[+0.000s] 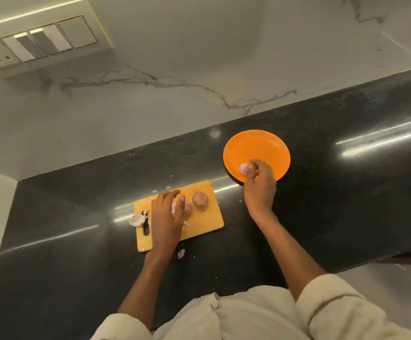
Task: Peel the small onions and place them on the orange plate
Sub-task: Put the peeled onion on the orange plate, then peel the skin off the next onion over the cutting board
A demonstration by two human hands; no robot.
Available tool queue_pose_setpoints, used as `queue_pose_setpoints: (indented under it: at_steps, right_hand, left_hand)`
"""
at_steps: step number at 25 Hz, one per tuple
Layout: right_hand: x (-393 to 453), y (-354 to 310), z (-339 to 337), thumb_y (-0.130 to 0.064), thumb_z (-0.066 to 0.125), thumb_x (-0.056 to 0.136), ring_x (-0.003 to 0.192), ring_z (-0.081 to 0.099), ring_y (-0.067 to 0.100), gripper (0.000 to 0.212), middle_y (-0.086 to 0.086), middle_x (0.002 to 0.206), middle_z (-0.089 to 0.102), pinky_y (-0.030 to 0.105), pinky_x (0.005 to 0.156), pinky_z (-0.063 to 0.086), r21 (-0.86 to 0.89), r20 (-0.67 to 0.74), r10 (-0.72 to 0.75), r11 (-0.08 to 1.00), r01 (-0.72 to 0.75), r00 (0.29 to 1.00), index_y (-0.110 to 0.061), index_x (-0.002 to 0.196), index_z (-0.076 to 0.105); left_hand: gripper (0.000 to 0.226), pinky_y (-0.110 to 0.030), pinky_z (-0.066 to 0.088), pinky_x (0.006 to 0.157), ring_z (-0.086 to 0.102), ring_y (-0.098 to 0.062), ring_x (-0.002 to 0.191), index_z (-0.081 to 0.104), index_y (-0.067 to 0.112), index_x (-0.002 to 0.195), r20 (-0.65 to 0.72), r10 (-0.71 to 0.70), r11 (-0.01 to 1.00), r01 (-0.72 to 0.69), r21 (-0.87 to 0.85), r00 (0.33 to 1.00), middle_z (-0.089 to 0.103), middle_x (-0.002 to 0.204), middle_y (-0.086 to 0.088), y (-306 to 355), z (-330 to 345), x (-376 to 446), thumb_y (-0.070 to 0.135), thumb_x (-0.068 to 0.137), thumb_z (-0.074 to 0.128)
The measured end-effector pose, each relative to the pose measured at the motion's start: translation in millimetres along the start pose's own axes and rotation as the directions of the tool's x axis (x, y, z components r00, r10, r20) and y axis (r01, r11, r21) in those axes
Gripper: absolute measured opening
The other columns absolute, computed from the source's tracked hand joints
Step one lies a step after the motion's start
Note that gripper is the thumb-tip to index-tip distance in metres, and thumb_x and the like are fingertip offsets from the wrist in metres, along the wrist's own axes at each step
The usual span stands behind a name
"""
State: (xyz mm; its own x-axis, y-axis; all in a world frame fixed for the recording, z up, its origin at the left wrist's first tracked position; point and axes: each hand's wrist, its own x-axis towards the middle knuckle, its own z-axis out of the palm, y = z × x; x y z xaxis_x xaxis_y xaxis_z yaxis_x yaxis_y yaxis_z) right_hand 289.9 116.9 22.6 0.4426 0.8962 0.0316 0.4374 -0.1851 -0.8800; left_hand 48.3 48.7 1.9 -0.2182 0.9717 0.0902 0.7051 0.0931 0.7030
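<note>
The orange plate (261,146) lies on the black counter, right of centre. My right hand (259,182) reaches over its near edge and pinches a pale peeled onion (243,168) low over the plate. To the left is a wooden cutting board (207,222). On it my left hand (167,212) curls its fingers around a pinkish onion (187,206), partly hidden by the fingers. A brown unpeeled onion (200,199) sits just to the right of that hand, untouched.
Loose onion skins (137,220) lie at the board's left edge, and one scrap (181,253) lies on the counter in front of the board. A marble wall with a switch panel (37,42) rises behind the black counter (334,204).
</note>
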Motion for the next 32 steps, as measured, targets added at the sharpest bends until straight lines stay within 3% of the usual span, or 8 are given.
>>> queue_pose_setpoints:
  at_steps: [4,9,12,15,19,21,25,32]
  right_hand:
    - [-51.8,-10.7,37.6,-0.015,0.057,0.106,0.107,0.061,0.012,0.018,-0.001,0.116,0.066,0.029,0.088,0.049,-0.005,0.194,-0.261,0.964,0.267,0.946,-0.016,0.12,0.068]
    - [-74.5,-32.7,61.0,-0.007,0.057,0.103,0.105,0.063,0.004,0.026,-0.006,0.117,0.07,0.02,0.09,0.052,-0.041,0.399,-0.27,0.949,0.311,0.877,-0.019,0.12,0.073]
    - [-81.9,-46.2,69.3,-0.014,0.057,0.106,0.106,0.064,0.005,0.025,-0.008,0.118,0.071,0.019,0.089,0.049,-0.026,0.474,-0.179,0.976,0.217,0.862,-0.021,0.124,0.073]
    - [-87.3,-61.7,77.5,-0.025,0.056,0.109,0.096,0.072,0.011,0.027,-0.003,0.117,0.073,0.018,0.072,0.051,0.052,0.644,-0.023,0.999,-0.014,0.765,-0.022,0.131,0.07]
    - [-98.2,-74.0,70.9,-0.022,0.063,0.106,0.094,0.078,0.019,0.024,0.003,0.114,0.078,0.026,0.064,0.059,0.243,0.746,0.056,0.905,-0.35,0.663,-0.018,0.127,0.073]
    - [-97.3,-76.1,66.1,-0.018,0.072,0.099,0.103,0.077,0.017,0.026,-0.004,0.115,0.078,0.03,0.074,0.062,0.297,0.734,0.043,0.877,-0.377,0.678,-0.021,0.126,0.074]
    - [-92.7,-82.0,67.1,-0.009,0.082,0.089,0.106,0.074,0.011,0.037,-0.008,0.114,0.078,0.026,0.081,0.061,0.302,0.661,-0.072,0.937,-0.177,0.747,-0.025,0.122,0.076]
    - [-99.7,-87.9,69.8,-0.025,0.083,0.09,0.106,0.069,0.001,0.032,-0.015,0.114,0.076,0.011,0.08,0.054,0.235,0.618,-0.148,0.972,-0.003,0.772,-0.029,0.121,0.077]
  left_hand:
    - [0.052,-0.036,0.046,0.1,0.049,-0.021,0.129,0.06,0.022,0.148,0.187,-0.029,0.971,-0.017,0.238,0.982,0.057,0.141,-0.001,-17.6,-10.3,-0.7,0.043,0.101,0.07]
    - [0.044,-0.033,0.045,0.095,0.051,-0.018,0.117,0.067,0.022,0.134,0.234,0.068,0.97,-0.119,0.214,0.97,0.062,0.13,0.003,-20.1,-12.6,8.7,0.034,0.094,0.08]
    - [0.041,-0.026,0.051,0.09,0.06,-0.018,0.113,0.068,0.024,0.121,0.146,-0.03,0.986,0.053,-0.157,0.989,0.066,0.119,0.008,-24.0,-30.1,6.9,0.013,0.086,0.085]
    - [0.047,-0.033,0.063,0.083,0.073,-0.023,0.102,0.062,0.016,0.119,0.216,-0.13,0.831,0.225,-0.509,0.968,0.07,0.115,-0.003,-21.1,-47.4,7.3,-0.001,0.083,0.087]
    - [0.042,-0.033,0.064,0.084,0.074,-0.022,0.103,0.062,0.015,0.12,0.251,-0.048,0.816,0.183,-0.549,0.967,0.07,0.117,-0.005,-16.6,-65.5,7.1,0.0,0.088,0.084]
    - [0.04,-0.034,0.063,0.091,0.073,-0.021,0.112,0.065,0.018,0.127,0.298,-0.013,0.778,0.197,-0.597,0.955,0.072,0.123,-0.002,-17.2,-71.8,8.8,0.006,0.092,0.082]
    - [0.035,-0.049,0.059,0.104,0.071,-0.027,0.123,0.07,0.019,0.131,0.309,-0.081,0.604,0.294,-0.741,0.947,0.074,0.129,-0.005,-15.0,-74.7,12.3,0.029,0.098,0.078]
    - [0.019,-0.048,0.065,0.094,0.077,-0.04,0.108,0.072,0.004,0.122,0.319,-0.231,0.413,0.389,-0.824,0.919,0.078,0.115,-0.021,-4.7,-73.7,7.9,0.011,0.105,0.065]
